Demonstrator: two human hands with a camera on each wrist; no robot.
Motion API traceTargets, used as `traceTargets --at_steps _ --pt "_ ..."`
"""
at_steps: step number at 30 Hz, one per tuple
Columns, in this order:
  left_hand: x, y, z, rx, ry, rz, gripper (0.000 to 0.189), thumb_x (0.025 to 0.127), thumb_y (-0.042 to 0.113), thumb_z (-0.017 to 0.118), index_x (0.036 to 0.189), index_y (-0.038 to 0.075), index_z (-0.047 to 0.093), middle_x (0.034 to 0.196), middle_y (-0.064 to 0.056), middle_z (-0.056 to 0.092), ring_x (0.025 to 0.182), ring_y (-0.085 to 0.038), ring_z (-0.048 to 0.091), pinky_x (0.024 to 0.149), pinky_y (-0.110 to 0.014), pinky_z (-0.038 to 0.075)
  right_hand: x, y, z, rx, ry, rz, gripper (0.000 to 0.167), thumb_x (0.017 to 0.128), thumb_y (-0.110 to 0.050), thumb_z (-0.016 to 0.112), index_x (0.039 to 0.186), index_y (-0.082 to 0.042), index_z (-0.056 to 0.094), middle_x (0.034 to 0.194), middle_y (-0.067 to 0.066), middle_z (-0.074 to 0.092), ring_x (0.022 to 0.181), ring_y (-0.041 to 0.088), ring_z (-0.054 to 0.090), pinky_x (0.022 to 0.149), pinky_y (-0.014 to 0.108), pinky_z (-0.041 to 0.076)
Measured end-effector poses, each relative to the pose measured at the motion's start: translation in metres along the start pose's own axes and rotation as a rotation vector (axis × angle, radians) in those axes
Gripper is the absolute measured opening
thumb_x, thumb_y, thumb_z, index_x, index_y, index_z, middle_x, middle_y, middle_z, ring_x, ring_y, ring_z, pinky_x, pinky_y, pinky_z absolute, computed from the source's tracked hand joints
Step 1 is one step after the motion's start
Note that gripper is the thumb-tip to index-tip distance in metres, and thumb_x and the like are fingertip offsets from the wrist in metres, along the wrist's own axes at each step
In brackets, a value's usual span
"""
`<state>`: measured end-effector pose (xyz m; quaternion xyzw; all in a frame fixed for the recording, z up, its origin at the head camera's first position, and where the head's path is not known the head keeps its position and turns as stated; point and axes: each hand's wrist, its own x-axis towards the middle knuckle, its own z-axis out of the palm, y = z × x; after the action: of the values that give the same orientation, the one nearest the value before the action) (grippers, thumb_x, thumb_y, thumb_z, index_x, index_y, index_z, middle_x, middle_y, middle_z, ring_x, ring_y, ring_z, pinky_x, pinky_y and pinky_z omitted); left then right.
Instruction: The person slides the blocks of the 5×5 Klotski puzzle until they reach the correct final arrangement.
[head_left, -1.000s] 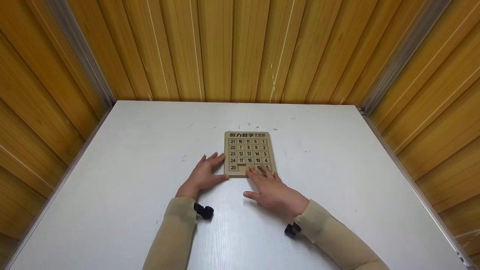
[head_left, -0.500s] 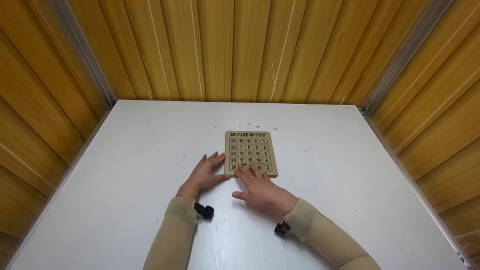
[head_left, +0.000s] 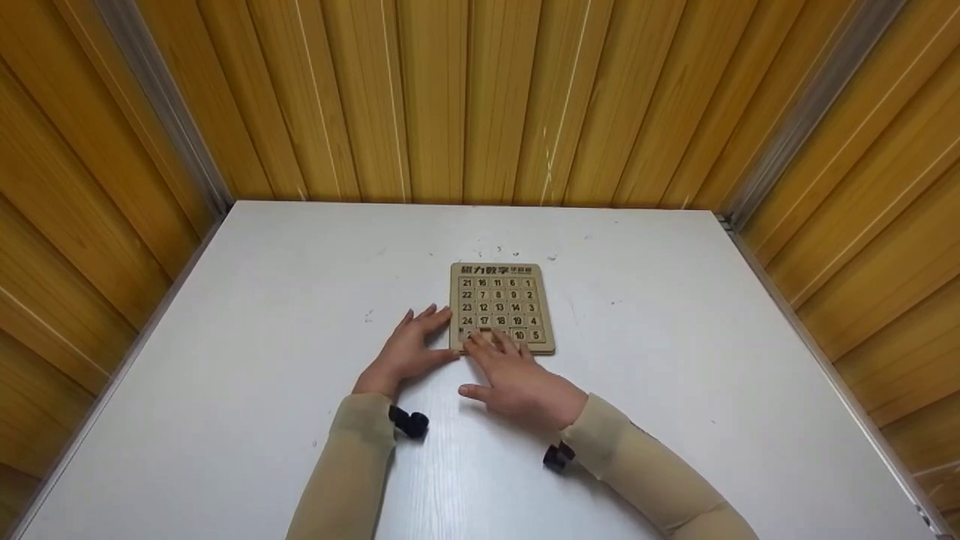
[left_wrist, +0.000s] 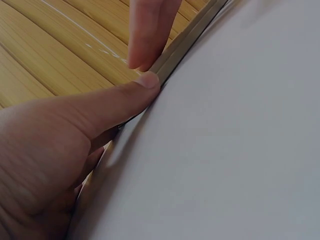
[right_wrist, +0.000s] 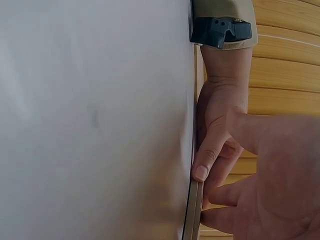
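A wooden sliding number puzzle (head_left: 499, 295) lies flat on the white table, its numbered tiles facing up. My left hand (head_left: 409, 352) holds its near left corner, thumb on the near edge and fingers along the left side. In the left wrist view, the left thumb (left_wrist: 120, 102) presses against the frame's edge. My right hand (head_left: 517, 379) reaches over the near edge with fingers extended, fingertips on the bottom row of tiles around the 20 tile (head_left: 470, 335). The right fingers partly hide that row. A dark gap shows left of the 20 tile.
The white table (head_left: 675, 337) carries small dark marks behind the puzzle. Yellow wood-patterned walls (head_left: 480, 97) enclose the back and both sides, with grey metal strips at the corners. A black wrist camera (head_left: 409, 422) sits on the left sleeve, another (head_left: 559, 456) on the right.
My right hand has moved left along the bottom row, uncovering the 10 and 5 tiles. The 20 tile has shifted slightly right. My left hand stays in place.
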<state>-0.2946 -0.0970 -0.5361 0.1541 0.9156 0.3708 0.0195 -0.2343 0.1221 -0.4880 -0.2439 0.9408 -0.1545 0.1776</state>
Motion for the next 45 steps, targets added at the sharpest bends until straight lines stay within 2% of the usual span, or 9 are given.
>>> traceTargets --at_steps 17,21,28,33,37,45 --pt "-0.001 0.0 0.0 0.005 -0.008 -0.017 0.079 0.086 0.035 0.084 0.154 0.016 0.049 0.161 -0.005 0.046 0.158 -0.024 0.029 0.136 -0.045 0.005 -0.011 0.016 -0.005 0.002 0.01 0.011 0.084 0.101 -0.065 0.046 0.167 -0.026 0.013 0.175 -0.001 0.006 0.162 0.034 -0.006 0.131 0.064 -0.001" --pt "-0.002 0.001 -0.001 -0.005 -0.005 -0.03 0.079 0.085 0.035 0.084 0.154 0.017 0.049 0.162 -0.005 0.044 0.159 -0.025 0.028 0.136 -0.047 0.006 -0.004 0.013 -0.008 0.01 0.022 0.012 0.08 0.102 -0.064 0.047 0.166 -0.027 0.017 0.176 0.002 0.005 0.162 0.034 -0.006 0.131 0.064 -0.001" --pt "-0.001 0.0 0.0 0.004 -0.002 0.0 0.08 0.085 0.034 0.084 0.154 0.015 0.048 0.161 -0.006 0.046 0.158 -0.025 0.029 0.136 -0.046 0.006 0.019 0.012 -0.013 -0.005 0.063 0.053 0.081 0.101 -0.065 0.045 0.166 -0.028 0.016 0.175 0.004 -0.004 0.162 0.035 -0.008 0.128 0.07 0.003" --pt "-0.001 0.0 0.0 0.0 0.001 -0.002 0.081 0.085 0.036 0.084 0.154 0.015 0.048 0.162 -0.009 0.044 0.158 -0.027 0.029 0.135 -0.048 0.007 0.033 0.015 -0.014 -0.023 0.089 0.064 0.083 0.101 -0.067 0.043 0.167 -0.025 0.016 0.175 0.008 -0.007 0.161 0.04 -0.007 0.128 0.07 0.003" --pt "-0.001 0.001 -0.001 -0.003 -0.009 -0.02 0.083 0.084 0.038 0.084 0.155 0.017 0.047 0.163 -0.006 0.043 0.159 -0.026 0.026 0.135 -0.049 0.007 0.037 0.016 -0.015 -0.047 0.082 0.063 0.083 0.101 -0.067 0.043 0.166 -0.023 0.017 0.175 0.011 -0.007 0.161 0.042 -0.006 0.128 0.07 0.003" --pt "0.0 0.001 -0.001 0.0 -0.02 -0.034 0.081 0.086 0.035 0.083 0.155 0.017 0.046 0.162 -0.001 0.044 0.16 -0.024 0.025 0.135 -0.047 0.006 0.032 0.016 -0.012 -0.07 0.076 0.065 0.082 0.1 -0.068 0.044 0.166 -0.026 0.018 0.175 0.007 -0.01 0.161 0.039 -0.008 0.127 0.072 0.004"
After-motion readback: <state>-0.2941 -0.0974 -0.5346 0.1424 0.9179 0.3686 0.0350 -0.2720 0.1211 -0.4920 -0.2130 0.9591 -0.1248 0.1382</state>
